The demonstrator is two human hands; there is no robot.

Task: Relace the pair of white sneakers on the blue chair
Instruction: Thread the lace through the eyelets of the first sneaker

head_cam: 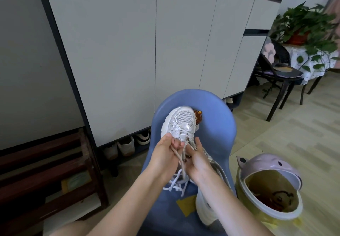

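A white mesh sneaker (179, 122) stands toe-up against the back of the blue chair (217, 125). My left hand (165, 154) pinches its white lace (179, 159) just below the eyelets. My right hand (197, 159) holds the sneaker's right side, fingers curled round it beside the lace. Loose lace ends trail down onto the seat under my wrists. The second white sneaker (207, 211) lies on the seat's right side, largely hidden by my right forearm.
A pink-lidded bin (268, 186) with a yellow liner stands open right of the chair. A tall white cabinet (147, 51) rises behind, shoes beneath it. A dark wooden rack (46, 171) is at the left, a black chair (279, 72) and potted plant (301, 25) at the far right.
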